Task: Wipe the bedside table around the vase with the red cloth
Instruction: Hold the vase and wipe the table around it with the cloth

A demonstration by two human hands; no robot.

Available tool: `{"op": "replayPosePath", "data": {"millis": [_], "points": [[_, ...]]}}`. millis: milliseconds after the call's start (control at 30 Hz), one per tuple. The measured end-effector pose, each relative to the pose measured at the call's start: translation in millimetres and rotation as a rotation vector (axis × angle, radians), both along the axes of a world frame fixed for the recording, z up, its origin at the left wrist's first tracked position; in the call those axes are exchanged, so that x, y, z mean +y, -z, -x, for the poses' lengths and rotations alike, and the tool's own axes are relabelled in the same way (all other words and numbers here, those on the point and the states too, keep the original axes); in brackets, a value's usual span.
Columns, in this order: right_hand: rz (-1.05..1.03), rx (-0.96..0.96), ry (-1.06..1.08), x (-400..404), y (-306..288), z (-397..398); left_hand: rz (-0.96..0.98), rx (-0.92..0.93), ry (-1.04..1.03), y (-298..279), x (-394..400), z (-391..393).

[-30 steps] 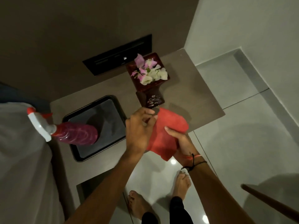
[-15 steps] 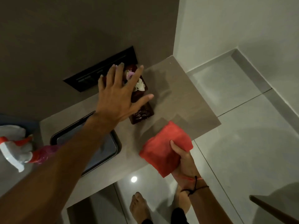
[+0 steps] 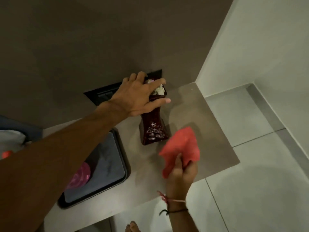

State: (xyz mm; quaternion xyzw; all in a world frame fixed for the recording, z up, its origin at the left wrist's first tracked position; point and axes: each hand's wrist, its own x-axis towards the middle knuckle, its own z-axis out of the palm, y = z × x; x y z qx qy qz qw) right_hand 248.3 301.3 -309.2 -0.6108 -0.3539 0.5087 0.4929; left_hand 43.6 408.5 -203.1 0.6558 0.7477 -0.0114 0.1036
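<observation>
At the far left edge of the frame lies some white fabric (image 3: 11,137), and under it a small orange-red piece (image 3: 6,154) shows; what it belongs to cannot be told. A little to the right, in the lower left, a dark rectangular tray with rounded corners (image 3: 122,158) lies on the grey-beige tabletop (image 3: 209,131). Inside the tray stands a pink translucent bottle (image 3: 80,176), mostly hidden behind the left forearm. This forearm crosses the frame from the lower left up to the centre. The left hand (image 3: 135,96) is closed around the top of the dark red glossy vase with a wide square base (image 3: 153,129), its fingers curled over the rim and the thumb stretched along the neck. Pale white and pink flowers (image 3: 158,90) show between the fingers. The vase stands upright near the middle of the tabletop, in front of a black wall panel (image 3: 100,94). Right of the vase base, the red soft cloth (image 3: 182,148) hangs over the tabletop, close to the vase; whether it touches the surface cannot be told. The right hand (image 3: 182,173) pinches its lower edge from below, fingers closed on it. A thread bracelet (image 3: 173,205) is on this wrist. The right side shows pale floor tiles (image 3: 250,181).
</observation>
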Motion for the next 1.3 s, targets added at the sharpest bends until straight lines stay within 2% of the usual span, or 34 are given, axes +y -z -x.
{"op": "replayPosePath", "data": {"millis": [33, 100, 167, 233, 300, 467, 567, 633, 700, 733, 800, 867, 900, 933, 1000, 1100, 1300], "points": [[-0.124, -0.155, -0.015, 6, 1, 9, -0.012, -0.016, -0.008, 2, 0, 2], [-0.382, -0.500, -0.183, 22, 6, 27, -0.032, -0.049, -0.025, 4, -1, 2], [-0.551, -0.700, -0.374, 31, 23, 48, -0.039, -0.073, -0.028, 5, 1, 3], [-0.636, -0.879, -0.502, 28, 39, 60, -0.026, -0.090, -0.015, 6, 2, 5], [-0.663, -1.016, -0.547, 27, 52, 63, -0.005, -0.109, -0.009, 6, 3, 8], [-0.755, -1.193, -0.711, 25, 71, 44, 0.014, -0.151, -0.014, 2, 9, 10], [-0.759, -1.223, -0.858, 11, 76, 24, 0.027, -0.152, -0.014, 0, 9, 11], [-0.750, -1.158, -0.949, 1, 76, 7, 0.030, -0.150, -0.011, 0, 8, 11], [-0.708, -0.960, -1.026, -6, 71, -12, 0.039, -0.147, -0.006, 0, 9, 11], [-0.615, -0.818, -1.026, -9, 66, -20, 0.042, -0.145, -0.006, 0, 9, 11], [-0.390, -0.574, -0.829, -10, 52, -28, 0.031, -0.141, -0.011, 1, 9, 11], [-0.220, -0.411, -0.441, 3, 37, -23, 0.010, -0.121, -0.016, 4, 5, 8], [-0.212, -0.392, -0.278, 13, 28, -16, 0.003, -0.112, -0.017, 6, 4, 7], [-0.278, -0.430, -0.207, 22, 24, -7, -0.003, -0.107, -0.017, 6, 3, 5], [-0.416, -0.535, -0.296, 33, 21, 19, -0.014, -0.103, -0.027, 6, 3, 4], [-0.406, -0.739, -0.510, 22, 36, 56, -0.009, -0.092, -0.016, 5, 5, 5], [-0.445, -1.024, -0.655, 14, 59, 34, 0.006, -0.103, -0.003, 4, 7, 6]]}}
